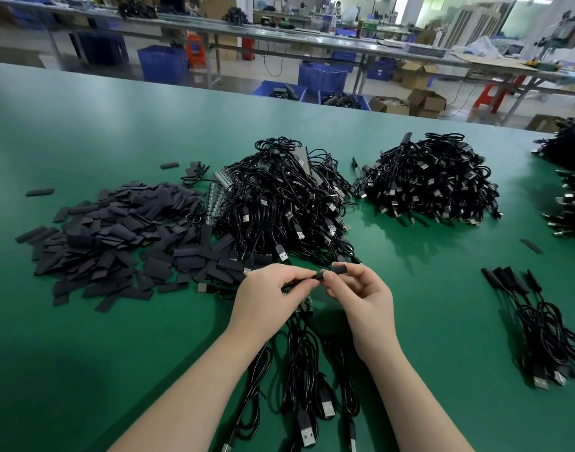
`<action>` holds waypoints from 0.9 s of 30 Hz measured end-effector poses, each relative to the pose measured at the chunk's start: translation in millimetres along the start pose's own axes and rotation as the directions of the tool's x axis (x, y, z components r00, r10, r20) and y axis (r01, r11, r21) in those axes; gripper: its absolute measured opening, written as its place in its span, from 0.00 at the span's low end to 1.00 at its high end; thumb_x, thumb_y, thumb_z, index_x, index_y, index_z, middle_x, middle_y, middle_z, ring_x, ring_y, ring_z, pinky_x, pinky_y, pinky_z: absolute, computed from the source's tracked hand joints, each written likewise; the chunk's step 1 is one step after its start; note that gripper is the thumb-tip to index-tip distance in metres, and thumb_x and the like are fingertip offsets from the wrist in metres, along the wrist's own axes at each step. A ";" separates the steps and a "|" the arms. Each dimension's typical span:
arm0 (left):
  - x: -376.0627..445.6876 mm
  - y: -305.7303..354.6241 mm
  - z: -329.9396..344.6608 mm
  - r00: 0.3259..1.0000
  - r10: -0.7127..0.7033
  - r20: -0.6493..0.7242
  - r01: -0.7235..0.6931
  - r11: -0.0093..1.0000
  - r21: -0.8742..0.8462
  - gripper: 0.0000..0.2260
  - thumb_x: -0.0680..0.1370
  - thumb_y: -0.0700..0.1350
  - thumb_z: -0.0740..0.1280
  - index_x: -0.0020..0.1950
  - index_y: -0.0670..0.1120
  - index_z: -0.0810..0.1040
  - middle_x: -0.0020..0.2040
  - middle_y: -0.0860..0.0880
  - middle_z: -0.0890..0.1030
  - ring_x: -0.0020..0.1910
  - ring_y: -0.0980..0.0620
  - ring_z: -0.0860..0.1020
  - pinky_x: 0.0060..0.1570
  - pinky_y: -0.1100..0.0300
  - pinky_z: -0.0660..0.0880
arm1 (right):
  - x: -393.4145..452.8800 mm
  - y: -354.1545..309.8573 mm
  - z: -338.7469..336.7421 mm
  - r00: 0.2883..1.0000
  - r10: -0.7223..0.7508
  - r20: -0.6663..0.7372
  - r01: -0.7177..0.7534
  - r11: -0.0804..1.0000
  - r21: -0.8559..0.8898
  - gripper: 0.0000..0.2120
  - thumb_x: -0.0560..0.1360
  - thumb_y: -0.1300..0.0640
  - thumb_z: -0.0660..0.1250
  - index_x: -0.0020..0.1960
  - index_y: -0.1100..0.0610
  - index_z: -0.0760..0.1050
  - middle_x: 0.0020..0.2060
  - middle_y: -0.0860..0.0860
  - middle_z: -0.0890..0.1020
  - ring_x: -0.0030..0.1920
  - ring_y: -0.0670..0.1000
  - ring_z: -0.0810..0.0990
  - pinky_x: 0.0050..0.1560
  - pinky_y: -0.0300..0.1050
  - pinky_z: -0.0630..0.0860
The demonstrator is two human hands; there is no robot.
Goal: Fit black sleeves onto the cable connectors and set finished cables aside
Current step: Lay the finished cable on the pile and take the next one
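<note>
Both my hands meet above the green table [116, 321] near its front middle. My left hand [269, 295] grips several cables [299, 360] that hang down toward me, their small green circuit boards peeking out under its fingers. My right hand [361, 295] pinches a black sleeve [340, 268] between thumb and fingers. The sleeve lies in line with the black piece held at my left fingertips and touches it. A heap of loose flat black sleeves [116, 243] lies to the left. Cables with sleeves fitted [527, 308] lie at the right.
Two big heaps of black USB cables sit behind my hands, one in the middle [279, 197] and one to the right [433, 181]. More cable heaps [570, 177] lie at the far right edge. Blue crates [322, 76] and workbenches stand beyond the table.
</note>
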State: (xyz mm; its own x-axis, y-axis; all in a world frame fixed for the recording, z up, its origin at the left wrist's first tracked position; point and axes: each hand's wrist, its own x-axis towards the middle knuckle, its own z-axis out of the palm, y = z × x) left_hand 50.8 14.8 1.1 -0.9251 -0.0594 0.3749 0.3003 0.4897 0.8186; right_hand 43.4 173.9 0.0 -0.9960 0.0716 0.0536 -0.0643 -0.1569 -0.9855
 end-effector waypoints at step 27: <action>0.5 1.0 0.8 0.992 0.124 -0.011 -0.123 0.992 0.022 0.09 0.74 0.42 0.74 0.54 0.51 0.85 0.46 0.62 0.83 0.49 0.64 0.80 0.50 0.74 0.73 | 0.5 -3.5 0.3 0.999 0.007 0.043 -0.010 0.998 0.067 0.09 0.73 0.62 0.74 0.45 0.49 0.85 0.40 0.53 0.86 0.44 0.50 0.86 0.46 0.36 0.79</action>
State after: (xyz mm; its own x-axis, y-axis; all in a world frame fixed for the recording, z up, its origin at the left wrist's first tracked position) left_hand 50.4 16.0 1.8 -0.8783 -0.0080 0.4781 0.4071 0.5120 0.7564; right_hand 43.1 174.2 3.5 -0.9982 0.0282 0.0532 -0.0581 -0.2232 -0.9730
